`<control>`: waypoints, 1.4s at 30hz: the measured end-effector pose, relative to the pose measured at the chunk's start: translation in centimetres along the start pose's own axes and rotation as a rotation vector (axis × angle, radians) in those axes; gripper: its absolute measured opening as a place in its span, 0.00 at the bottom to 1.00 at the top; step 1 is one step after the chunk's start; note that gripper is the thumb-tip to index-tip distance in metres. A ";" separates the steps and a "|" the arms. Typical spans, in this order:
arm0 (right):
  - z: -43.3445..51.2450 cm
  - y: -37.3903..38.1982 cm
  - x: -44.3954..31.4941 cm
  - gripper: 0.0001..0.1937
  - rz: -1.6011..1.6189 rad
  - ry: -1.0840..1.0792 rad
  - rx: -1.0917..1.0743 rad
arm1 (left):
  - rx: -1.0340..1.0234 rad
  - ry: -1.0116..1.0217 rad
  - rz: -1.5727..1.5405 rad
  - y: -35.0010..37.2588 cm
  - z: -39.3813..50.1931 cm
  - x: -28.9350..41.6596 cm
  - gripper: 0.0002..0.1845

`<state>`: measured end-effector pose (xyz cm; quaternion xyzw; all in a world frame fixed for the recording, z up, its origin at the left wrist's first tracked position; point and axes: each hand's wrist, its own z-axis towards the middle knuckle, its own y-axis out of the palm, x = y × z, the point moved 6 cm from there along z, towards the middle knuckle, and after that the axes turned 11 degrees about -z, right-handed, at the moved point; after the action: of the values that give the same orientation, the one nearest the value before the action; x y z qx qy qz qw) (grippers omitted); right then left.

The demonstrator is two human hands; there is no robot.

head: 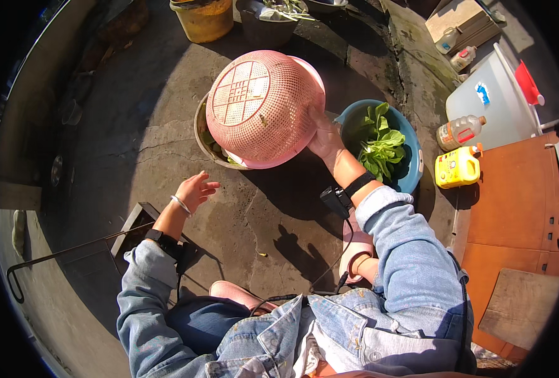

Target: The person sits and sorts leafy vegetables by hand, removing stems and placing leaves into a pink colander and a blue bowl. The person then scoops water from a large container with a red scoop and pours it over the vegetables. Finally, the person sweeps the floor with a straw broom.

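A pink plastic colander [279, 108] is tipped on its side over a round basin [203, 141], its perforated base facing up and left. My right hand [325, 134] grips the colander's rim from the right. A bit of leaf sticks to its outer wall. Green leaves show in the basin beneath, mostly hidden by the colander. Below and left of them, my left hand [196, 191] is raised with spread fingers and holds nothing. Beside my right forearm, leafy greens [384, 146] lie in a blue plastic basin [416, 160].
A yellow bucket [203, 21] and a dark bucket [267, 30] holding stalks stand at the top. To the right are a yellow jug [456, 167], a plastic bottle [459, 132] and a translucent tub [489, 99]. A metal-framed object [135, 224] lies left of my left wrist.
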<state>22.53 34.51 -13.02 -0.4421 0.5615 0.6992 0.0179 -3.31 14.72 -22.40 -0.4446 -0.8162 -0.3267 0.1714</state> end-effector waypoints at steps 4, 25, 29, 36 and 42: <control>0.3 2.1 -2.4 0.14 -0.040 -0.001 0.004 | 0.057 -0.073 0.058 4.1 3.6 -1.5 0.24; 2.3 6.7 3.8 0.47 -2.270 0.069 -0.850 | 0.436 0.130 0.080 -4.2 0.4 9.4 0.35; 4.0 8.9 -3.3 0.51 -0.937 0.665 -0.581 | 0.390 0.053 -0.134 -2.2 -3.5 11.5 0.34; 5.9 4.9 -16.8 0.36 -0.669 0.622 -0.017 | 0.326 0.012 -0.255 10.6 -7.3 11.8 0.15; 1.1 0.8 -27.4 0.12 -0.759 0.399 0.159 | 0.102 -0.003 -0.032 27.1 -11.2 15.1 0.09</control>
<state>38.12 48.01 5.06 -0.7407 0.4040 0.4986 0.1988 11.02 26.92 4.64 -0.4227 -0.8391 -0.2866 0.1874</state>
